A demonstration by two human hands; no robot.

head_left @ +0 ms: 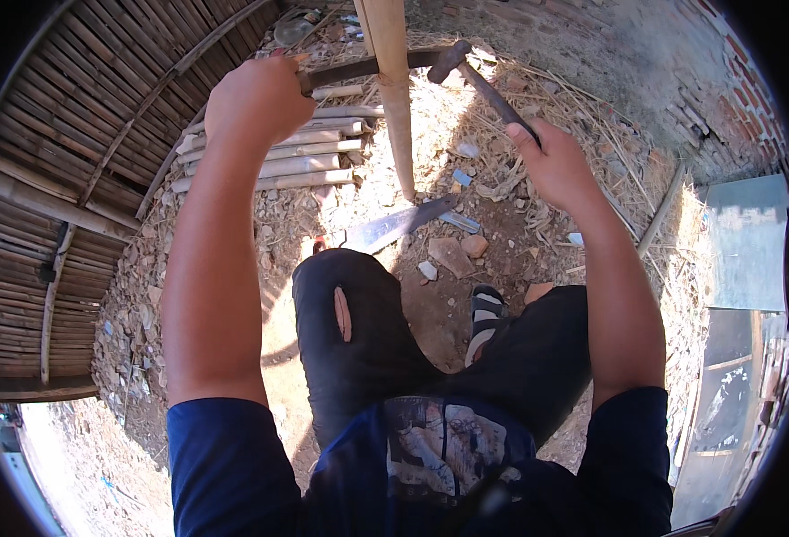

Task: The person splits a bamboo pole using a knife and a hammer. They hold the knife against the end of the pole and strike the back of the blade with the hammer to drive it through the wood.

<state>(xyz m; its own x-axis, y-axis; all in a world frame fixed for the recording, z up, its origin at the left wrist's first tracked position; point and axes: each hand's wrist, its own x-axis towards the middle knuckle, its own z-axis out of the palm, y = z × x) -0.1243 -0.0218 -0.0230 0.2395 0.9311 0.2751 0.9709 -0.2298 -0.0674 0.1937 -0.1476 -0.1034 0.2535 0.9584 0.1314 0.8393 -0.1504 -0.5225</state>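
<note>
My left hand (262, 100) is closed round the handle of a machete with a dark, slightly curved blade (345, 72). The blade crosses an upright bamboo pole (396, 116) near its top and shows on both sides; whether it sits inside a split or behind the pole I cannot tell. In my right hand (555, 161) is a hammer (493, 89), gripped by its dark handle. Its rusty head is at the blade's far end, and contact is unclear. The pole's foot stands on the littered ground beyond my knees.
Several cut bamboo lengths (300, 166) lie at the left behind the pole. A handsaw (394, 228) rests near my left knee. Stones (451, 257) and straw cover the ground. A woven bamboo wall (81, 134) rises left, a worn brick wall (627, 63) right.
</note>
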